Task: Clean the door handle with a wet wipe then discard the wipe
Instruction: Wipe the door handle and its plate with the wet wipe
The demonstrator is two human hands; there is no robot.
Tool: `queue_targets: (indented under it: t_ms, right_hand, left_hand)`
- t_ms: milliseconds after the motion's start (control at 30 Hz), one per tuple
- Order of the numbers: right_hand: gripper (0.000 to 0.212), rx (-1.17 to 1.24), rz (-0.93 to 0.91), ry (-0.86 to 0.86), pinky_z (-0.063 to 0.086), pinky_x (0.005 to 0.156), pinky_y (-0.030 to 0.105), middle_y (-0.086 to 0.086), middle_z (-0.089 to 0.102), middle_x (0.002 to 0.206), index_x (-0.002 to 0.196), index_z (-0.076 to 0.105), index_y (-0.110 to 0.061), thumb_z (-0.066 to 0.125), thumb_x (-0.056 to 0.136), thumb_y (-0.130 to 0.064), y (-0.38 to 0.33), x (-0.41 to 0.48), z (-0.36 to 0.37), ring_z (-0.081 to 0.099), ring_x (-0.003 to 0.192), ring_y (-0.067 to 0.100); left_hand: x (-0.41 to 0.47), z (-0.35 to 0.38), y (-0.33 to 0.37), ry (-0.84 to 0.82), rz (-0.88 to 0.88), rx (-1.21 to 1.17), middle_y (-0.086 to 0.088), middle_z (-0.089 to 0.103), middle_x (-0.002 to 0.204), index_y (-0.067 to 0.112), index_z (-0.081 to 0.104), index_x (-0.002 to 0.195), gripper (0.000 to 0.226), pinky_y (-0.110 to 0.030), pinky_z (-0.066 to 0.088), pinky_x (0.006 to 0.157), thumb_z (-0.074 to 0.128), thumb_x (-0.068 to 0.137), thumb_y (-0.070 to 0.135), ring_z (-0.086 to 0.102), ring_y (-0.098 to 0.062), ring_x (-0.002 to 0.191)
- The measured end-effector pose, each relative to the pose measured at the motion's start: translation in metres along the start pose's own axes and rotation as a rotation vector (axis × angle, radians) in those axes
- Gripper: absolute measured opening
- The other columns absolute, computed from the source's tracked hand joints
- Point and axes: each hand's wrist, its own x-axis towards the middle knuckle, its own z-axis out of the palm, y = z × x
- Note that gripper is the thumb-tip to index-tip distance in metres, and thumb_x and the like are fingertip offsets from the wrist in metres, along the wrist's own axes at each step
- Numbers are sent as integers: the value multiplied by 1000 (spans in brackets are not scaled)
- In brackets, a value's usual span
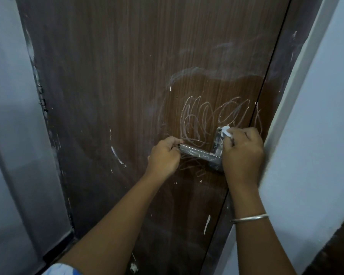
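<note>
A brown wooden door [127,96] fills most of the view, its surface smeared with pale dust and marked with looping chalk scribbles [211,120] just above the lock. The metal door handle [199,153] sits a little right of centre, a horizontal lever flecked with white specks, running from its free end at 9 o'clock to the upright metal plate [217,139] at 3 o'clock. The left hand [164,155] is curled closed around the free end of the lever, fingers wrapped over the top and thumb tucked near the tip. The right hand [243,153] is bunched into a fist against the plate, clamped on a small white wet wipe [225,132], which pokes out at 11 o'clock from the knuckles and presses on the upper part of the plate. Most of the wipe is hidden inside the fist. A thin silver bangle [250,217] circles the right forearm, at 6 o'clock from that hand. A pale wall [316,116] juts in at 3 o'clock, touching the side of the right hand, and a grey wall [8,116] stands at 9 o'clock beyond the door frame. A bit of light blue sleeve [62,269] shows at the bottom edge.
</note>
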Motion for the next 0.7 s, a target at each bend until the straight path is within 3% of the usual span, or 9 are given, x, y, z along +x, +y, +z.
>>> queue_targets:
  t_ms: [167,333,467,600,700]
  right_hand:
    - [17,-29,-114,-114,40,61,25,18,61,85,96,69,4,65,79,2,-6,6,7,56,74,30]
    - [16,3,33,7,37,63,23,18,58,87,94,69,1,64,79,0,8,-2,2,56,72,28]
    - [15,27,85,24,35,63,22,18,57,88,95,69,-1,64,81,-3,7,-5,4,54,72,26]
    - [15,-13,43,-22,44,63,30,19,58,87,95,69,-2,62,82,-2,12,-10,3,56,74,31]
    - [12,-73,53,-71,43,62,31,21,57,85,91,67,-1,64,80,-1,11,-21,1,56,72,35]
  left_hand:
    - [-1,0,0,0,4,11,17,60,66,31,66,99,32,-61,45,88,43,87,13,63,-34,80]
    - [0,0,-2,-7,4,-28,13,65,72,31,66,98,31,-60,44,89,43,88,13,53,-12,59]
    - [-1,0,-1,-14,7,-33,14,64,72,28,66,101,31,-59,46,88,42,88,12,63,-25,71]
    - [-1,2,-4,2,14,-44,17,61,62,26,67,102,30,-51,48,82,44,88,13,52,-6,52]
    - [0,1,-5,-4,22,-46,16,58,56,26,67,103,29,-39,46,69,45,88,16,48,-1,47]
